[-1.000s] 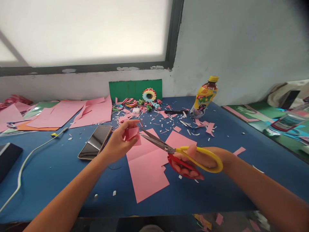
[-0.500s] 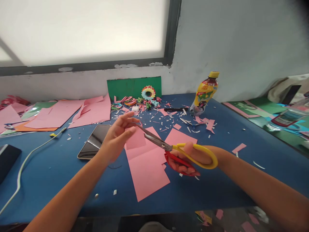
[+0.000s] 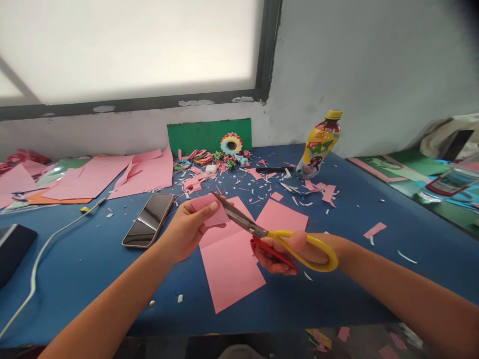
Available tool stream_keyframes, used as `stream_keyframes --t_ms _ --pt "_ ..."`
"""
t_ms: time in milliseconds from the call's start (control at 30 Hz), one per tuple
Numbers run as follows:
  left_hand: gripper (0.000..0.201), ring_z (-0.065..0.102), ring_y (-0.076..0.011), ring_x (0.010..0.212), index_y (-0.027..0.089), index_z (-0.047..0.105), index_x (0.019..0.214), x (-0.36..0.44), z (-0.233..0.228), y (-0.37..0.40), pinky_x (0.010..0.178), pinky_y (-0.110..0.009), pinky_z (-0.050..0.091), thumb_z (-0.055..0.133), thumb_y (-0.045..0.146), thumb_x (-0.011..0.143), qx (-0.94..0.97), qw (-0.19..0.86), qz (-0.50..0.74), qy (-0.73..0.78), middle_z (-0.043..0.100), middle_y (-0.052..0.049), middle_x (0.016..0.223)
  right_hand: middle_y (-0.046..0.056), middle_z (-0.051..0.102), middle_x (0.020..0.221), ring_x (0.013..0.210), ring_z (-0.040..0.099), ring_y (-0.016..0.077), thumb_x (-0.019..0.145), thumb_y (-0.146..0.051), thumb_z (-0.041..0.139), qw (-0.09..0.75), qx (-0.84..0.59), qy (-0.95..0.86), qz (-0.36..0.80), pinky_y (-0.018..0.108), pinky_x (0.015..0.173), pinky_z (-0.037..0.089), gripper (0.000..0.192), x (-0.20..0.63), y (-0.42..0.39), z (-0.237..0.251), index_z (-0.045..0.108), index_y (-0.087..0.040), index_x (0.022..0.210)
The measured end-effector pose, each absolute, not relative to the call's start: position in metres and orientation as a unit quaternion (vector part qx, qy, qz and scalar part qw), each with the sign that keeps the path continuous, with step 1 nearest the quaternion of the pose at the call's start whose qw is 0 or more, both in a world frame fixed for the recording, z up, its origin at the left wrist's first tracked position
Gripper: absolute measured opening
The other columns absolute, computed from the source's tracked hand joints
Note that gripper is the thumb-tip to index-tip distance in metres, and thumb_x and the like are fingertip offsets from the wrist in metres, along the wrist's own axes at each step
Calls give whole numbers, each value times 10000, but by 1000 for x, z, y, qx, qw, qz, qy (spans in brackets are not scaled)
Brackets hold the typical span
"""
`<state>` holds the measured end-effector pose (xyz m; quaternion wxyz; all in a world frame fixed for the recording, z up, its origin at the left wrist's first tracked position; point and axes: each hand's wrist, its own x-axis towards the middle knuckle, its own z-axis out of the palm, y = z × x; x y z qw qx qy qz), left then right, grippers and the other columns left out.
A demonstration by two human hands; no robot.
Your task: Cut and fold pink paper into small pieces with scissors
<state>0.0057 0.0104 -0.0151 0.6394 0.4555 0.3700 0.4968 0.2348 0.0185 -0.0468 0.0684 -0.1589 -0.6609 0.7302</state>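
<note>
My left hand [image 3: 189, 227] pinches a small pink paper piece [image 3: 210, 209] above the blue table [image 3: 75, 259]. My right hand [image 3: 295, 249] grips scissors [image 3: 262, 230] with one yellow and one red handle. Their metal blades are nearly closed and reach into the right edge of the small piece. A larger pink sheet [image 3: 232, 259] lies flat on the table under both hands, with a pink square [image 3: 281, 217] just beyond it.
A phone [image 3: 148, 219] lies left of my left hand, a white cable [image 3: 41, 249] further left. Pink sheets [image 3: 112, 174], paper scraps, a coloured paper ring [image 3: 231, 143] and a green board [image 3: 207, 135] sit at the back. A yellow bottle [image 3: 320, 144] stands back right.
My left hand has turned the small pink piece flatter and lowered it. The scissors' blades have closed further into its edge, and both hands shifted slightly.
</note>
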Motion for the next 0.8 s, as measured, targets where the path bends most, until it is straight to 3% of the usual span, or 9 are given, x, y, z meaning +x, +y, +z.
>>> stream_keyframes --t_ms 67,167,400,633,800 --pt "208 597 -108 591 174 695 696 3 -13 12 535 -188 492 763 349 606 463 609 521 379 670 -8 674 -49 390 597 449 304 53 714 -792 244 68 -154 -647 743 204 402 273 671 233 16 -47 430 -158 829" --pt "223 584 -101 536 175 686 633 -2 -9 15 456 -172 443 791 353 549 456 569 561 393 648 6 589 -48 393 629 458 302 51 611 -849 318 81 -128 -621 769 205 395 261 725 233 17 -47 422 -165 826" --pt "261 637 -173 598 164 687 648 -11 -5 18 477 -222 462 792 372 531 498 545 513 438 659 -25 558 -49 434 558 391 360 57 652 -806 366 121 -130 -637 750 217 384 320 676 234 21 -42 458 -146 770" --pt "308 625 -152 562 156 666 637 -12 -5 19 503 -224 484 781 426 543 486 545 523 439 654 -22 576 -86 306 583 433 208 27 556 -814 483 97 -164 -571 798 176 390 200 668 234 18 -48 376 -184 754" --pt "330 638 -175 578 149 662 637 -13 -5 19 569 -273 504 773 444 540 491 528 524 453 654 -26 577 -60 310 642 484 205 44 718 -665 506 47 -174 -530 829 187 423 165 510 237 18 -56 365 -187 826"
